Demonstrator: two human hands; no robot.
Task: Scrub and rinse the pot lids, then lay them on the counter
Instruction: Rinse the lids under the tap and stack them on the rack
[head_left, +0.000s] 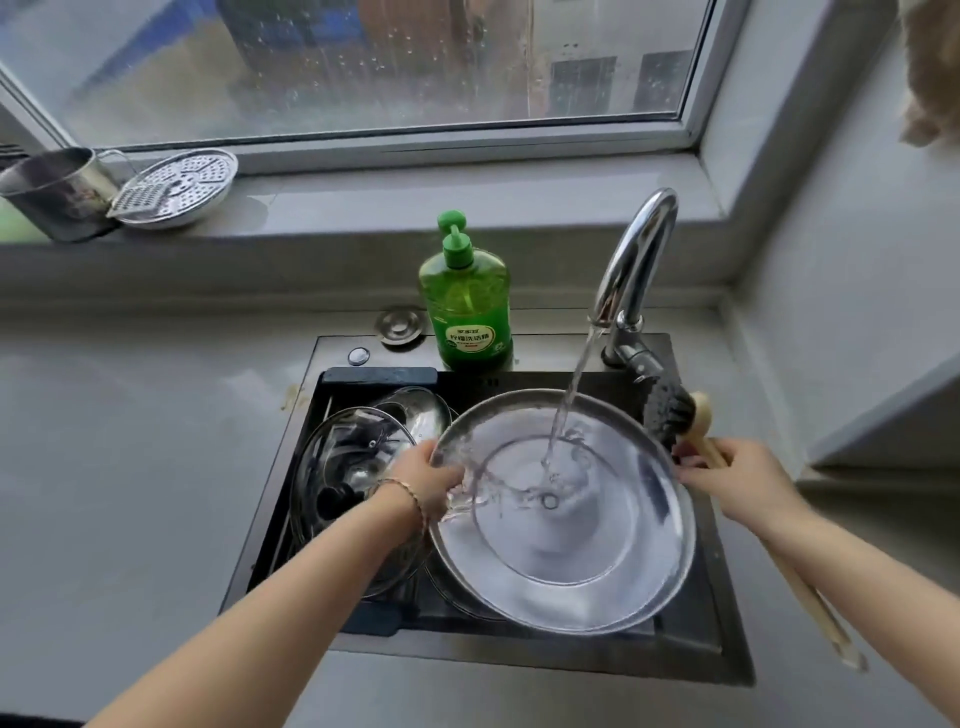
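Here, two hands held one large steel lid (571, 561) over the sink (519, 657), its hollow underside facing up. The left hand (426, 483) gripped the lid's left rim, fingers curled over the edge and wet from runoff. The right hand (737, 478) was closed around the wooden handle of one brush (670, 410), with its fingertips touching the lid's right rim; the dark bristle head stood just beyond those fingers.

Beside the left hand, on its outer side, two more lids lay in the basin: a glass lid (343, 467) with a black knob, and a second lid (415, 410) just behind it, partly covered by it. A further rim seemed to show under the held lid, though I could not tell.

Between the two hands a single water stream (571, 395) struck the lid near its centre. Beyond the grips stood one faucet (634, 260) and one green soap bottle (467, 306). Far beyond the left hand, on the windowsill, sat one metal cup (52, 192) and one perforated steamer plate (182, 187).
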